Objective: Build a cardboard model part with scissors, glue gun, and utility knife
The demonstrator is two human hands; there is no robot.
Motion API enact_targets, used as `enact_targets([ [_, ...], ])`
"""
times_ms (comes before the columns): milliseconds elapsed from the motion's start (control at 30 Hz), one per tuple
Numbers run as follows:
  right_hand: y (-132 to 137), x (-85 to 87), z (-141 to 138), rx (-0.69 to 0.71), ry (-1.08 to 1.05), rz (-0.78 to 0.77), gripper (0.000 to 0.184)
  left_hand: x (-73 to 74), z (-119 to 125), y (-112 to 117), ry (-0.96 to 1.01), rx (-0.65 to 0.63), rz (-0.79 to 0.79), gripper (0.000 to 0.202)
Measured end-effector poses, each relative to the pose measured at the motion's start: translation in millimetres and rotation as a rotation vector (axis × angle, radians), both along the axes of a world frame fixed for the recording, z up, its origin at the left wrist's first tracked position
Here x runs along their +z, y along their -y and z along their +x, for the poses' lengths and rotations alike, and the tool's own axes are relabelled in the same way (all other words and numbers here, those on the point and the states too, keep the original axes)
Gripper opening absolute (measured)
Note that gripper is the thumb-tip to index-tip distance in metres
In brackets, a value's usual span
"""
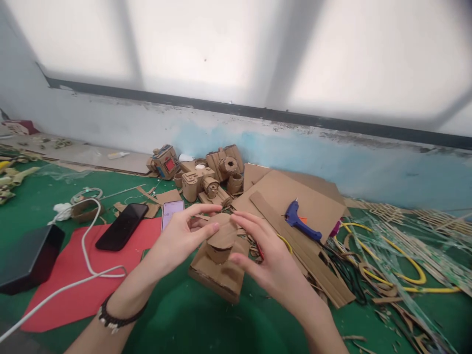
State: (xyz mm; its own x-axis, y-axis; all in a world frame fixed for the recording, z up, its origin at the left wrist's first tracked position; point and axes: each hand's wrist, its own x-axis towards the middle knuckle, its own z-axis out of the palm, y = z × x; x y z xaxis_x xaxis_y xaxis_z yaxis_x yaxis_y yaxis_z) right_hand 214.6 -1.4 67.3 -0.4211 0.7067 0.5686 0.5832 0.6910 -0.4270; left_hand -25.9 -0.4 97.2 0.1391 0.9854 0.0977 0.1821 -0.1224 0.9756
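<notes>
Hands [268,253] overlapping cardboard disc [223,233], lit phone [171,207] part-hidden

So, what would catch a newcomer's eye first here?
Probably the round cardboard disc between the left hand and right hand, over a cardboard box. Next, perhaps, the bright blue glue gun on cardboard sheets to the right, and the cardboard cameras clustered near the wall.
</notes>
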Motion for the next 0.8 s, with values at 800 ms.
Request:
enact_targets([
  [800,-1,-20.7,-17,0.042,-0.076,-0.182,0.040,-79.2,10,-1,0.419,-0.224,0.004,0.074],
])
